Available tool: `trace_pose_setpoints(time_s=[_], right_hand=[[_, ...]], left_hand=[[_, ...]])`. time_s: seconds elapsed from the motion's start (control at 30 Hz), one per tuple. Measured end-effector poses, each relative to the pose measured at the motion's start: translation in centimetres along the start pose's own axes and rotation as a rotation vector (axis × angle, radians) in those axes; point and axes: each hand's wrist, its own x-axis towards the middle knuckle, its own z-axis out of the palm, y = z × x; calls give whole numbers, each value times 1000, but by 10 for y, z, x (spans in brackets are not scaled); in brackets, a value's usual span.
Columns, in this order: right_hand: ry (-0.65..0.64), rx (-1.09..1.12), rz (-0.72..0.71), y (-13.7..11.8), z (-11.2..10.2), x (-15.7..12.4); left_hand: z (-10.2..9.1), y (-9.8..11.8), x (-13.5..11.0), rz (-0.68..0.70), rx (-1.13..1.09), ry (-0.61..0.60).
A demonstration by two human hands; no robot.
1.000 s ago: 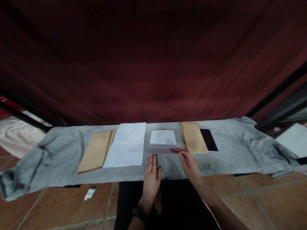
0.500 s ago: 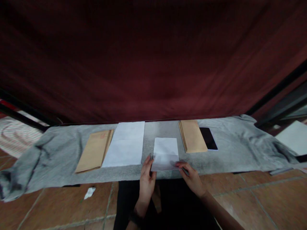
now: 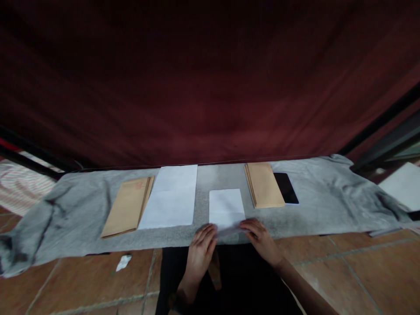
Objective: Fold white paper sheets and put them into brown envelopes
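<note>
A folded white sheet of paper (image 3: 227, 206) lies on the grey cloth (image 3: 315, 205) in front of me. My left hand (image 3: 201, 247) has its fingers curled on the sheet's near left corner. My right hand (image 3: 259, 240) presses down on the near right corner with fingers together. The near edge of the sheet is lifted slightly between both hands.
To the left lie a stack of white paper (image 3: 172, 197) and brown envelopes (image 3: 126, 205). Right of the sheet sit more brown envelopes (image 3: 264, 184) and a black phone (image 3: 286, 187). A dark red curtain (image 3: 210, 83) hangs behind. A paper scrap (image 3: 123, 262) lies on the tiled floor.
The sheet was folded and drawn toward me from the back of the cloth. Both hands slid back to its near edge and closed on the corners.
</note>
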Motion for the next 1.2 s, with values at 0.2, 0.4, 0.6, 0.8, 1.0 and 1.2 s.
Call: trace_pose_setpoints(time_s=[0.2,0.4,0.6,0.8,1.0,1.2], right_hand=[[57,-62,97,2,1,10],[143,-215,205,3,12,23],[144,-351,334,-1,19,39],[199,-346,310,-6,21,50],[199,-484,300,-12,23,58],[233,-528,126,-11,23,57]], left_hand=[[-9,-4,22,-184,-181,36],[-8,-5,43,-272,-192,69],[3,-4,53,-363,-114,123],[2,4,70,-463,-25,72],[-11,16,97,-634,156,-136],[-19,23,116,-745,239,-291]])
